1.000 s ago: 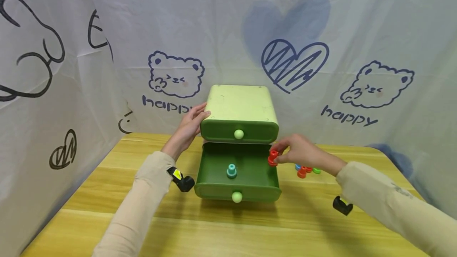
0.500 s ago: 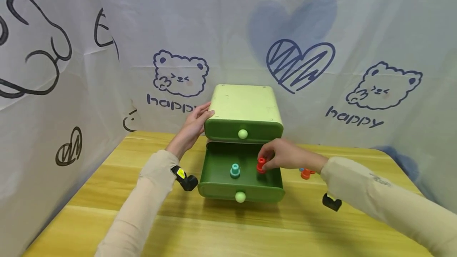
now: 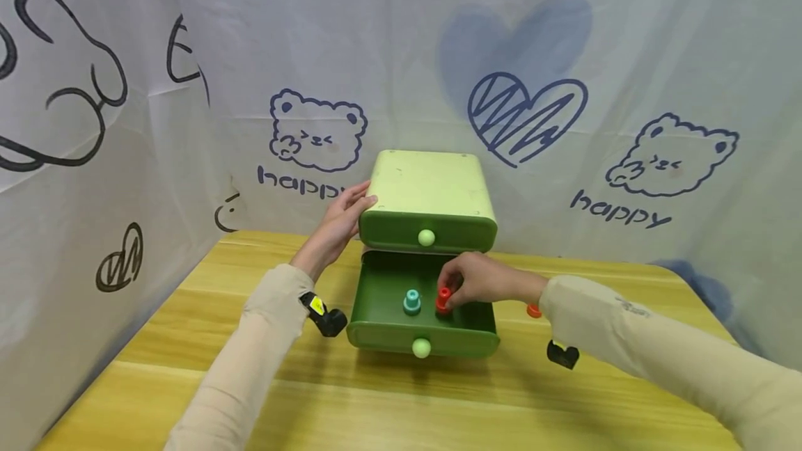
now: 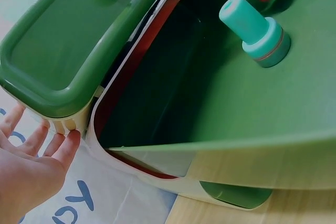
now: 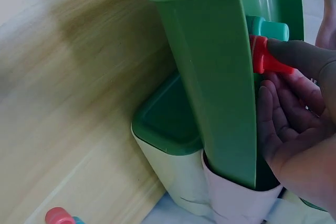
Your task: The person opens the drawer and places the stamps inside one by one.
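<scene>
My left hand rests on the left side of a small pale-yellow and green drawer cabinet, thumb at its top edge. The left wrist view shows those fingers nearly straight, fingertips against the side. Below the shut top drawer, a green drawer is pulled out. My right hand reaches into it and pinches a red stamp, upright, close over the drawer floor. Beside it on the left stands a teal stamp. The right wrist view shows the thumb on the red stamp, other fingers curled below.
Another red piece lies on the wooden table to the right, partly hidden by my right sleeve; a blue piece shows near it. A further shut drawer sits under the pulled-out one. A printed cloth hangs behind.
My right hand has carried the red stamp from the drawer's right edge leftward and down, to just beside the teal stamp. My left hand keeps its place on the cabinet.
</scene>
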The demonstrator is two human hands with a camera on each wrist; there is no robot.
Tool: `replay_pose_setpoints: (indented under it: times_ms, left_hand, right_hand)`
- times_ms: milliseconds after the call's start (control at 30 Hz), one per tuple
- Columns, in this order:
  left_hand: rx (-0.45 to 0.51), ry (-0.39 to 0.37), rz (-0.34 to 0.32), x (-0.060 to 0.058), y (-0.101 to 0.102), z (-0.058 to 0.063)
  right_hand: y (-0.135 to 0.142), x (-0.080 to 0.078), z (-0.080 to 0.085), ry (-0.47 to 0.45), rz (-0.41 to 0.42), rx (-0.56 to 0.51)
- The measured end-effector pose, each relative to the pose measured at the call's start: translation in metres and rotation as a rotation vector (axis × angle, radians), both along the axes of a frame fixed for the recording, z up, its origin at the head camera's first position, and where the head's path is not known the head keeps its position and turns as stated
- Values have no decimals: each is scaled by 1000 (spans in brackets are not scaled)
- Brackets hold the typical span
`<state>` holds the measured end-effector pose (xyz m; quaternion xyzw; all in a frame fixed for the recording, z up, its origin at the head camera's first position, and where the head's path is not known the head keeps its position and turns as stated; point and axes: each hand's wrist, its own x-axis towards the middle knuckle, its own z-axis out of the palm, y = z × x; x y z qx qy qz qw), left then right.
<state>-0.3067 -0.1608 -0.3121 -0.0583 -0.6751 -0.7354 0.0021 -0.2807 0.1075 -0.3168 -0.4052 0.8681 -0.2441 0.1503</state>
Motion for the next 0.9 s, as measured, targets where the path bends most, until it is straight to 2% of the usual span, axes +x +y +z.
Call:
replay_pose_setpoints:
  times_ms: [167, 367, 567, 800, 900]
  left_hand:
    - [8, -12, 30, 3, -7, -2]
    - [12, 10, 17, 0, -3, -3]
    - [11, -2, 27, -3, 4, -3]
    - [-2, 2, 39, -1, -1, -4]
    - [-5, 9, 24, -1, 0, -3]
  right_hand:
    - [-11, -2, -5, -30, 19, -5]
    - [-13, -7, -8, -42, 3, 0]
    - [-12, -9, -8, -113, -2, -14]
    - [-17, -9, -11, -151, -21, -34]
    - [-17, -11, -13, -146, -35, -43]
